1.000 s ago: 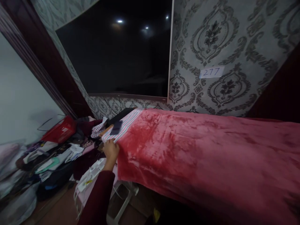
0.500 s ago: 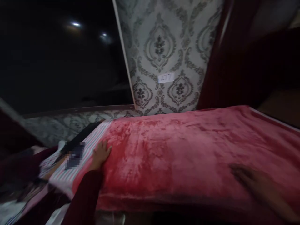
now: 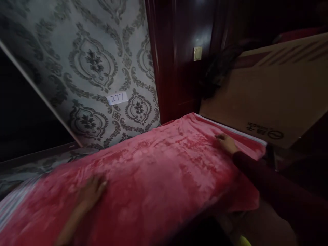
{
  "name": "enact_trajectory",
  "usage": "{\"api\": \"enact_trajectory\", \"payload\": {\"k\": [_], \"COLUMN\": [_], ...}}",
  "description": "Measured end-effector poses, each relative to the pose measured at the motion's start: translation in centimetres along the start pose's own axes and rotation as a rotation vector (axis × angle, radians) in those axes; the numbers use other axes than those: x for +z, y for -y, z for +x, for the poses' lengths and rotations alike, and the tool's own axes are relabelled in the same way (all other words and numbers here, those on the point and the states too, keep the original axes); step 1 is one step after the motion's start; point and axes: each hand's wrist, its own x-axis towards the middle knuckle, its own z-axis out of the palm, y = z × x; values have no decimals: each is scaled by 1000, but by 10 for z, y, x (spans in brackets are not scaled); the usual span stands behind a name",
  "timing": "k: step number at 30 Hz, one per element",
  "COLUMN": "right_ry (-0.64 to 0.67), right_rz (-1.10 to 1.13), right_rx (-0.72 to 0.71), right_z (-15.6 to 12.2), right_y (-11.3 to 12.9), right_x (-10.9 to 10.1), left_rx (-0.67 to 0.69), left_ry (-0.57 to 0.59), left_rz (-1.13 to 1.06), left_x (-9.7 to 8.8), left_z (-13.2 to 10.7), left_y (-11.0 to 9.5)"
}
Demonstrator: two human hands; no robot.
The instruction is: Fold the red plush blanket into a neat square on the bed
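A red plush blanket [image 3: 159, 174] covers a long flat surface that runs from the lower left to the right. My left hand [image 3: 91, 194] lies flat on the blanket near its left part, fingers stretched out, somewhat blurred. My right hand [image 3: 226, 142] rests on the blanket near its far right end, fingers down on the fabric, holding nothing I can make out. Both sleeves are dark red. A striped cloth [image 3: 11, 208] shows under the blanket at the far left.
Patterned grey wallpaper with a small label reading 277 [image 3: 117, 98] is behind the blanket. A dark red door frame [image 3: 174, 61] stands at the middle, and a large cardboard sheet [image 3: 276, 95] leans at the right. A dark screen edge [image 3: 20, 112] is at the left.
The view has swung to the right. My left hand has slid from the blanket's left edge onto its top, and my right hand has reached out to the blanket's right end.
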Motion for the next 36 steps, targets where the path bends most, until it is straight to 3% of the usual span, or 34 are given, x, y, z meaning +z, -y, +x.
{"api": "enact_trajectory", "payload": {"k": [4,7,10,15,18,23,28,32,36], "right_ry": [-56,-29,56,204,175,63,129,165,165], "right_rz": [-147,-235,-291,-387,-467,-612,-709,-702,-580], "right_rx": [78,133,155,129,75,75,79,10,-179], "right_z": [58,90,116,147,157,164,174,204,244], "right_y": [-17,-33,-48,-60,-63,-79,-93,-68,-21], "right_x": [-16,-19,-14,3,5,-14,-14,5,53], "left_rx": [145,195,185,226,208,294,353,378,393], "left_ry": [272,330,349,289,287,234,253,205,193], "left_rz": [139,242,357,429,425,373,339,334,334], "left_x": [45,84,115,129,124,121,126,130,133], "left_z": [29,40,34,20,19,18,17,18,18], "left_y": [-75,-136,-167,-166,-163,-161,-153,-145,-137]}}
